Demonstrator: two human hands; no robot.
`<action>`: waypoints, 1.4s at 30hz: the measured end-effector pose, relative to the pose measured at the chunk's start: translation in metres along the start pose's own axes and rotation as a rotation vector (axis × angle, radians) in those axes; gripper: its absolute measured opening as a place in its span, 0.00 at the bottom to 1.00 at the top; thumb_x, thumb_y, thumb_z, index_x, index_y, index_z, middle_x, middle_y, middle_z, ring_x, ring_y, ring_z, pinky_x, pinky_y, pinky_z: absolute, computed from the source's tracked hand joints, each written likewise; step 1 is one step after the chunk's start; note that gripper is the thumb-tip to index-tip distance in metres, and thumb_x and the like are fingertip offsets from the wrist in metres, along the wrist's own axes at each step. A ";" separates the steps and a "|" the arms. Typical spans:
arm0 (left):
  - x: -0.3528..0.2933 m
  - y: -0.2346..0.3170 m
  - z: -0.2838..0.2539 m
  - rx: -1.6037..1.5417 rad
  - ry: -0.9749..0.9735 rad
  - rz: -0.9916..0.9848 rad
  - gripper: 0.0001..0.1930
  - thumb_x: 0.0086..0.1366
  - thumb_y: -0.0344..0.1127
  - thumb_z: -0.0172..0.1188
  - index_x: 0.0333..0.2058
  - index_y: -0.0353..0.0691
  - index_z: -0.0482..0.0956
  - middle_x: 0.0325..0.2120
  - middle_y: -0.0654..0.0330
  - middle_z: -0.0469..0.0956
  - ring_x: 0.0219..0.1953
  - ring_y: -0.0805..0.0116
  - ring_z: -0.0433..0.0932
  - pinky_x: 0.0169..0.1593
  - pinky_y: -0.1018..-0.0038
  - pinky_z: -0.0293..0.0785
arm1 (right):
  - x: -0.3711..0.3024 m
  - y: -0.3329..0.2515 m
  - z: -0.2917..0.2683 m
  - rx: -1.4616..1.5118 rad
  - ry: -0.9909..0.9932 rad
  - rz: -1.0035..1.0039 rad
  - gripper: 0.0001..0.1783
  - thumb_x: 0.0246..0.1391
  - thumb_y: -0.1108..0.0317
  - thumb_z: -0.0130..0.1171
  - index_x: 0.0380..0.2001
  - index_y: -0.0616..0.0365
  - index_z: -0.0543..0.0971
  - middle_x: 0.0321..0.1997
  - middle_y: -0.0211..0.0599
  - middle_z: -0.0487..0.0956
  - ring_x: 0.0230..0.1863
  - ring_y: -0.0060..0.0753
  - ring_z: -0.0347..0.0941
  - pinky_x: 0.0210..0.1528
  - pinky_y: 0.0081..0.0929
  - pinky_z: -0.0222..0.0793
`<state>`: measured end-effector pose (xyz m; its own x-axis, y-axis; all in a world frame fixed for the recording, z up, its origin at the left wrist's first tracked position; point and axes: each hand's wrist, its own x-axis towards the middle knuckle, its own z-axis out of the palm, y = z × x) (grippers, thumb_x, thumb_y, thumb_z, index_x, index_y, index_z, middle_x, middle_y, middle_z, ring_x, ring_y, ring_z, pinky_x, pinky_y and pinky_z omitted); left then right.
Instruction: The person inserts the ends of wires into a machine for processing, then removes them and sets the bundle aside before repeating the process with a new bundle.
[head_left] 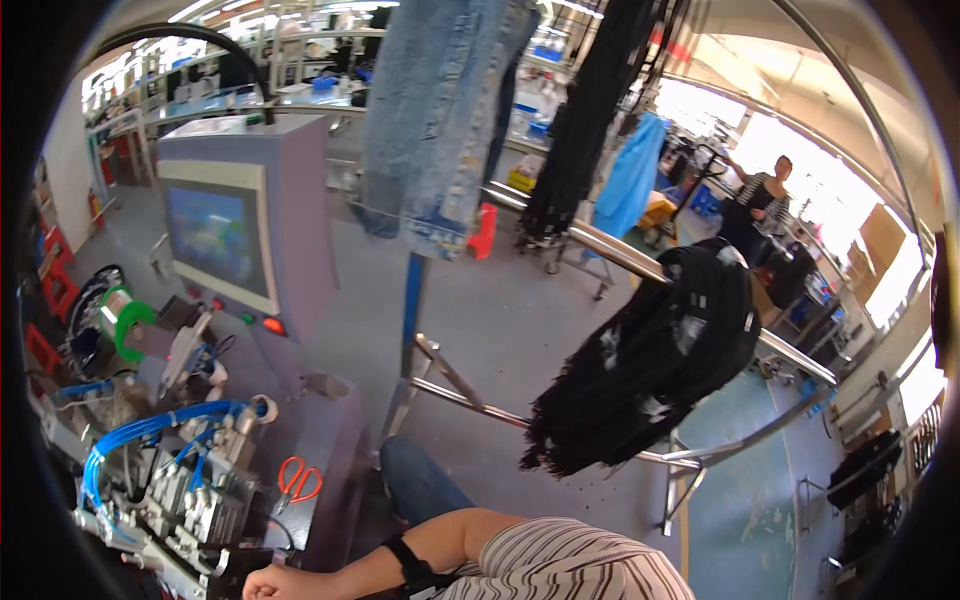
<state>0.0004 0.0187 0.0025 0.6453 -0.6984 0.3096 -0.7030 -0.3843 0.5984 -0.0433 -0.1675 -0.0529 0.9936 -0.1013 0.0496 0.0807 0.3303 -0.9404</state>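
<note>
Metal machine with curved blue tubes stands just left of the right hand's fingers and extends up beyond them. Farther off, above the fingers, is a lit screen. Those fingers are curled and partly cut off below; whether they pinch anything, I cannot tell. Scissors with orange handles lie near, up and right of the fingers; black garments hang well apart, farther right.

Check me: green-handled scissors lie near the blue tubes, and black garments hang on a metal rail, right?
Not quite: in the head view, the scissors have red-orange handles, not green. They do lie near the blue tubes, and black garments hang on a metal rail.
</note>
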 end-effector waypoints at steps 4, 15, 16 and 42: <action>0.000 0.007 0.003 0.064 0.039 0.061 0.07 0.69 0.28 0.58 0.41 0.30 0.80 0.31 0.50 0.80 0.31 0.60 0.77 0.38 0.69 0.75 | 0.000 0.002 -0.004 0.061 -0.036 0.078 0.13 0.60 0.61 0.59 0.35 0.60 0.84 0.28 0.33 0.84 0.21 0.20 0.76 0.23 0.20 0.71; -0.011 0.001 0.008 0.032 0.004 0.116 0.09 0.69 0.30 0.58 0.41 0.29 0.80 0.34 0.49 0.81 0.34 0.58 0.79 0.42 0.68 0.77 | -0.021 -0.006 0.003 -0.086 0.009 -0.005 0.15 0.63 0.59 0.57 0.36 0.61 0.85 0.28 0.32 0.83 0.20 0.20 0.74 0.22 0.21 0.68; -0.013 0.001 0.009 0.027 0.011 0.126 0.09 0.69 0.30 0.58 0.41 0.29 0.79 0.35 0.49 0.81 0.35 0.58 0.79 0.42 0.68 0.77 | -0.021 -0.004 0.003 -0.048 -0.009 0.044 0.16 0.63 0.59 0.57 0.37 0.61 0.85 0.28 0.32 0.83 0.20 0.20 0.73 0.22 0.21 0.68; -0.024 -0.025 0.034 0.118 0.145 0.521 0.11 0.68 0.34 0.57 0.42 0.32 0.80 0.30 0.49 0.79 0.30 0.54 0.77 0.37 0.65 0.74 | -0.039 0.030 0.001 -0.110 0.067 -0.072 0.11 0.59 0.64 0.62 0.38 0.58 0.85 0.25 0.32 0.82 0.22 0.21 0.76 0.19 0.18 0.65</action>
<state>-0.0076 0.0240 -0.0449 0.2313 -0.7274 0.6460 -0.9638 -0.0810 0.2540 -0.0800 -0.1523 -0.0826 0.9777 -0.1849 0.0993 0.1388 0.2150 -0.9667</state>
